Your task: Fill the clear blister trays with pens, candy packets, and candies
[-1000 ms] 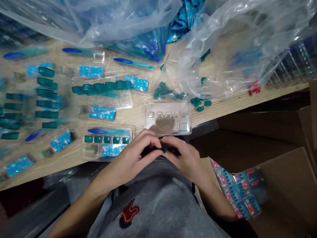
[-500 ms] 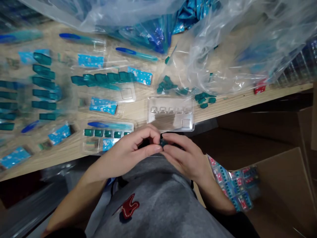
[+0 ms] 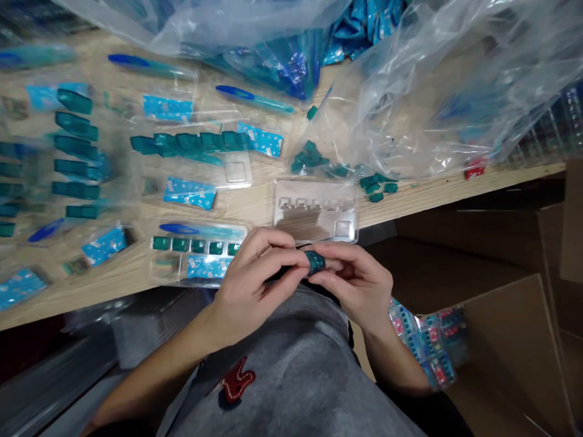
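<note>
Between my two hands is a small dark teal translucent plastic piece (image 3: 315,262). The fingertips of my left hand (image 3: 259,282) pinch its left side. My right hand (image 3: 357,282) grips its right side, with the thumb below and the fingers above. Just beyond the fingers lies a clear plastic tray (image 3: 314,209) with moulded hollows, nothing visible in them. Left of my left hand is a filled clear tray (image 3: 155,267) holding a blue pen (image 3: 200,229), a row of teal pieces (image 3: 197,246) and a blue patterned packet (image 3: 207,267).
Loose teal pieces (image 3: 308,156) lie by a large clear plastic bag (image 3: 401,121). More trays with pens and blue packets (image 3: 189,193) spread over the table's left. Right of my body, below the table edge, an open cardboard box (image 3: 505,340) stands near packed blister sets (image 3: 430,340).
The teal piece now shows more fully between my fingers. Both hands have shifted slightly right, and my right hand has turned around the piece.
</note>
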